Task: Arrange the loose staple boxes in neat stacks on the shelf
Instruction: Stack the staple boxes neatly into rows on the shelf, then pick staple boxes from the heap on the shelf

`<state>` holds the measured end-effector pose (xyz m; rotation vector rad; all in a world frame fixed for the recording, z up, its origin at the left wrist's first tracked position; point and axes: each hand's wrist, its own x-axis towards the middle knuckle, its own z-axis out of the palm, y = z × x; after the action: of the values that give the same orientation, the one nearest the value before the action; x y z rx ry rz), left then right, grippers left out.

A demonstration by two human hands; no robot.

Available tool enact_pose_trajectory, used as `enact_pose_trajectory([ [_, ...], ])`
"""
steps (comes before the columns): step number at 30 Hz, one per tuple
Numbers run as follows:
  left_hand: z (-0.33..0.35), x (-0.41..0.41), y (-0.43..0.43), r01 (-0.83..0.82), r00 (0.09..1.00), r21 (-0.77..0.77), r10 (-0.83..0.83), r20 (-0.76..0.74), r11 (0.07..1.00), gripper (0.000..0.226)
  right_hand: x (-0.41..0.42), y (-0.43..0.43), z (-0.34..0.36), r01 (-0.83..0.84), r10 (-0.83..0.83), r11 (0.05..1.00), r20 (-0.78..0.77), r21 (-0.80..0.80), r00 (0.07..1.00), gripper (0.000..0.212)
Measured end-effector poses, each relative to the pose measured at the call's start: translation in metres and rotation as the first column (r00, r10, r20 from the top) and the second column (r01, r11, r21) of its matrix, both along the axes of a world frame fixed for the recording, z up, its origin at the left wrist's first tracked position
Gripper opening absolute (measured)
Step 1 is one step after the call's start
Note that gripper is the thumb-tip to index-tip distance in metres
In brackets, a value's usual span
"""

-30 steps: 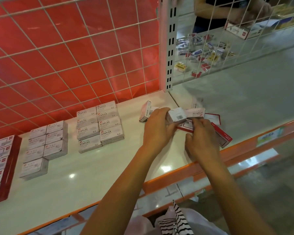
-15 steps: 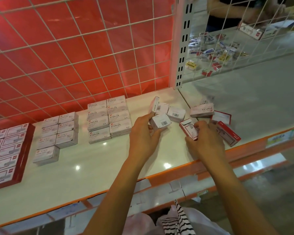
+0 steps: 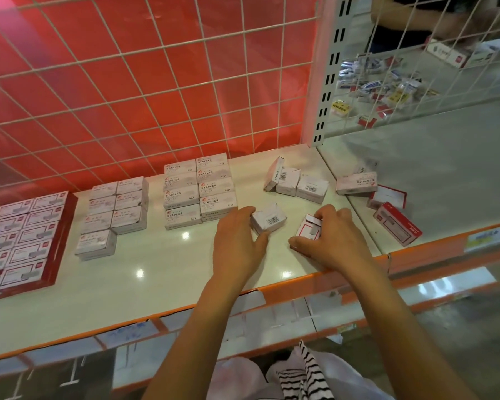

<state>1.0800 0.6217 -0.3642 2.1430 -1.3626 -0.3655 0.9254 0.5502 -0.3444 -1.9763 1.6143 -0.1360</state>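
Left hand (image 3: 237, 241) grips white barcode box (image 3: 267, 221) on shelf (image 3: 156, 269), right hand (image 3: 334, 239) grips red-white box (image 3: 308, 230) at its 3 o'clock, STAPLES stack (image 3: 199, 192) at left hand's 10 o'clock.

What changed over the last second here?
The hands split apart: the left hand drew a white barcode box away from the loose boxes toward the front of the shelf, and the right hand did the same with a red-trimmed box. Both keep their grip. The neat stacks and those loose boxes stayed put.
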Motion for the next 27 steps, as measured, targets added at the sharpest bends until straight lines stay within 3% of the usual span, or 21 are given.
enact_pose_trajectory([
  [5,0.001,-0.017,0.007,0.064,0.994,-0.158,-0.049,0.093,0.985,0.043,0.002,0.0,0.0,0.057,-0.057,0.998,0.115,0.005,0.992,0.044],
  [7,0.001,-0.025,0.008,0.171,0.984,-0.106,-0.163,0.077,0.98,0.046,0.0,0.001,-0.003,0.087,-0.093,0.996,0.245,0.035,0.965,0.035],
  [11,0.001,-0.036,0.008,0.258,0.956,0.013,-0.257,0.143,0.966,0.059,-0.004,0.004,-0.003,0.083,-0.139,0.988,0.533,0.129,0.835,0.026],
  [16,0.009,-0.021,0.005,0.242,0.955,0.028,-0.244,0.167,0.97,0.055,-0.007,0.007,0.008,-0.098,-0.101,0.969,0.727,0.227,0.68,0.019],
  [23,0.018,0.002,0.012,0.233,0.961,0.001,-0.231,0.151,0.972,0.05,-0.009,0.009,0.014,-0.321,-0.091,0.88,0.788,0.349,0.609,0.027],
  [27,0.022,0.007,0.015,0.236,0.962,0.011,-0.236,0.14,0.972,0.051,-0.005,0.008,0.013,-0.29,-0.144,0.883,0.8,0.37,0.583,0.025],
])
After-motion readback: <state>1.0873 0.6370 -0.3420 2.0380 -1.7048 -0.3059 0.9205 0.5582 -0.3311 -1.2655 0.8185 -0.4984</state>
